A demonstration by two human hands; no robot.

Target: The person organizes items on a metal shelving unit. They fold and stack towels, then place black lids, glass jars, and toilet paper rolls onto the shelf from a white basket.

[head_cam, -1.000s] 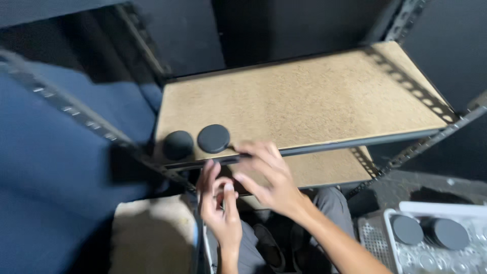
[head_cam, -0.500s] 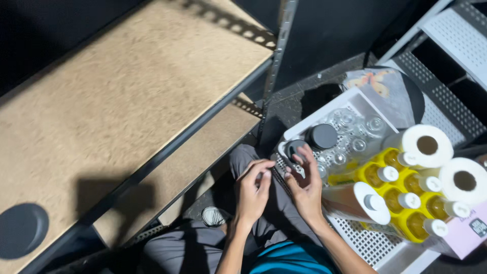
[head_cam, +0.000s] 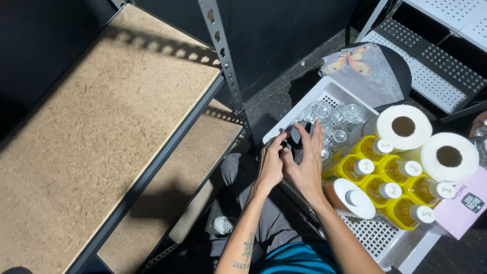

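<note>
While both forearms reach forward over the lap, the left hand (head_cam: 270, 165) and right hand (head_cam: 304, 167) meet at the white basket's (head_cam: 329, 94) near corner, fingers curled around a black lid (head_cam: 299, 136) beside clear jars (head_cam: 320, 112). Yellow bottles (head_cam: 378, 175) stand just right.

**Hidden and cut off**

Dark round lid (head_cam: 298, 136) mostly covered by the right hand (head_cam: 304, 170) and left hand (head_cam: 270, 165); grip beneath the fingers (head_cam: 315, 136) impossible to make out. Glass jars (head_cam: 320, 110) under it partly masked. Pink box (head_cam: 464, 207) and paper roll (head_cam: 449, 157) clipped by the right edge. White crate (head_cam: 324, 94) cut off at the bottom. Wooden shelf (head_cam: 91, 132) running out left.
</note>
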